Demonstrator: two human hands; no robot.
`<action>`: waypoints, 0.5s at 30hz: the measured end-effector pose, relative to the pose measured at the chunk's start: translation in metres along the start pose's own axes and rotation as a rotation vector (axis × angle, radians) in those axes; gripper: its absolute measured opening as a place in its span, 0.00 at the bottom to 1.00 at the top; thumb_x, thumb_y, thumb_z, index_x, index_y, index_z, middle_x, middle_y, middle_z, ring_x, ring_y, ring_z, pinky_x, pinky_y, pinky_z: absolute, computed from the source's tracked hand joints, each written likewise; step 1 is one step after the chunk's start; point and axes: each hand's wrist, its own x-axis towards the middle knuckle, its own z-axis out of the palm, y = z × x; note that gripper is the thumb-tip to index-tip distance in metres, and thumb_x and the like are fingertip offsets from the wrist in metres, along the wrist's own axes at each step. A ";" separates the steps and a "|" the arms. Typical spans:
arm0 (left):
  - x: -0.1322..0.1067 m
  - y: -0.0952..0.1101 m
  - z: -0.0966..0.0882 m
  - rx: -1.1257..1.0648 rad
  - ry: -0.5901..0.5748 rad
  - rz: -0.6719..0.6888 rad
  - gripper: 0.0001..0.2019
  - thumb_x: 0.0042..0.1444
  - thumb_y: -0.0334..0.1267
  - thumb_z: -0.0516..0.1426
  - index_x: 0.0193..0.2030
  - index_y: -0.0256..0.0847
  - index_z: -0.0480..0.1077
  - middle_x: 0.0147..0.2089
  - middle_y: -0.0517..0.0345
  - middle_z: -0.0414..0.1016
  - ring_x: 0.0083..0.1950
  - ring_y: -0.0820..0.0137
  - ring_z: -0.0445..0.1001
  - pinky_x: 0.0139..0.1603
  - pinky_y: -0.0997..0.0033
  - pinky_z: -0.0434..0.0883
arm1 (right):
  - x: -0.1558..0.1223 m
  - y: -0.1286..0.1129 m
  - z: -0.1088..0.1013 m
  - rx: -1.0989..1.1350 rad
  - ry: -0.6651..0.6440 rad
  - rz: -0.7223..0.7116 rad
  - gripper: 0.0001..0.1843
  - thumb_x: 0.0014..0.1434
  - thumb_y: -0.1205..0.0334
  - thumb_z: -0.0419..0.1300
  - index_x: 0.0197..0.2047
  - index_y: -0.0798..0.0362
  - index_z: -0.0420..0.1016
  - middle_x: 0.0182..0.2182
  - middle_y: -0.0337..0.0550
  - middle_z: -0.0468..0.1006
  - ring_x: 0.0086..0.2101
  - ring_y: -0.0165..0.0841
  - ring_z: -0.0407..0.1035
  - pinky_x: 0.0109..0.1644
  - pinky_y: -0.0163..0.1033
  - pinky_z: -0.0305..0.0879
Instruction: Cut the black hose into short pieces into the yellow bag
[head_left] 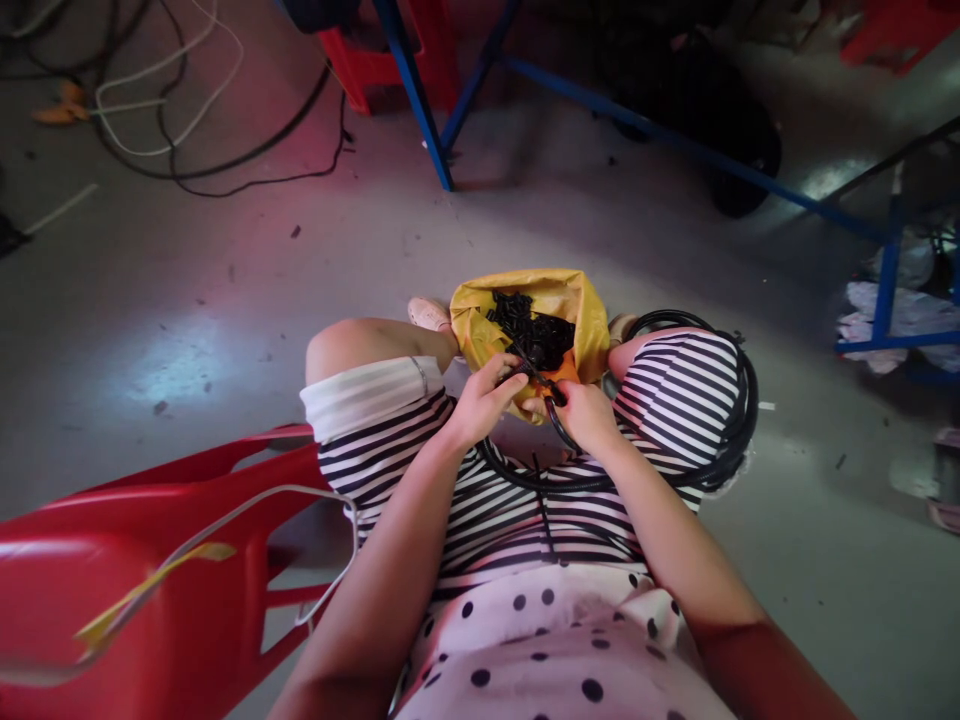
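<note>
A yellow bag (589, 300) stands between my knees, its mouth open, with many short black pieces (514, 315) inside. My left hand (487, 400) is at the bag's near rim, thumb and fingers pinched together around something dark that I cannot make out. Close beside it, my right hand (586, 415) is closed on a black cable (555, 415). The rest of the cable lies across my lap and loops in a coil (742, 420) around my knee on the right. A thin dark shape runs between the hands. Just above the right fingers shows an orange patch (564, 370), its kind unclear.
A red plastic chair (135, 590) stands at the left, with a white cord (225, 515) hanging across it. Ahead are a blue metal frame (420, 100) and a red stool (360, 65). Loose cables (172, 140) lie on the floor at upper left; wrapped bundles (877, 315) sit at right.
</note>
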 end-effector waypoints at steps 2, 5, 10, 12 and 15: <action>-0.001 0.001 0.002 -0.047 -0.003 -0.013 0.19 0.57 0.51 0.60 0.48 0.40 0.67 0.24 0.67 0.64 0.21 0.75 0.63 0.22 0.74 0.65 | 0.000 0.000 0.000 -0.004 0.009 0.007 0.34 0.61 0.29 0.54 0.42 0.51 0.82 0.33 0.53 0.83 0.38 0.44 0.78 0.34 0.38 0.59; -0.004 -0.001 0.004 -0.062 0.052 -0.001 0.19 0.59 0.53 0.59 0.46 0.39 0.67 0.30 0.64 0.69 0.22 0.76 0.65 0.24 0.74 0.66 | 0.000 0.001 -0.001 -0.003 0.024 0.023 0.33 0.61 0.29 0.54 0.41 0.52 0.81 0.33 0.53 0.83 0.38 0.43 0.78 0.34 0.38 0.59; -0.007 -0.007 0.007 0.010 0.103 0.011 0.18 0.62 0.54 0.56 0.44 0.40 0.68 0.28 0.64 0.68 0.23 0.76 0.64 0.26 0.75 0.63 | 0.001 0.004 -0.002 0.019 0.062 0.032 0.33 0.60 0.28 0.55 0.37 0.51 0.80 0.32 0.51 0.83 0.35 0.41 0.77 0.34 0.37 0.57; -0.006 -0.009 0.007 0.062 0.116 0.033 0.17 0.62 0.54 0.56 0.42 0.40 0.69 0.26 0.64 0.67 0.25 0.75 0.64 0.27 0.75 0.62 | 0.002 0.005 -0.002 0.035 0.065 0.024 0.32 0.61 0.29 0.55 0.36 0.51 0.79 0.31 0.50 0.82 0.35 0.40 0.77 0.34 0.37 0.57; -0.004 -0.010 0.006 0.109 0.138 0.072 0.17 0.63 0.53 0.55 0.40 0.40 0.70 0.26 0.63 0.67 0.29 0.73 0.66 0.29 0.75 0.62 | 0.004 0.007 -0.002 0.053 0.054 0.016 0.32 0.62 0.30 0.55 0.35 0.51 0.80 0.31 0.50 0.82 0.34 0.39 0.76 0.34 0.36 0.56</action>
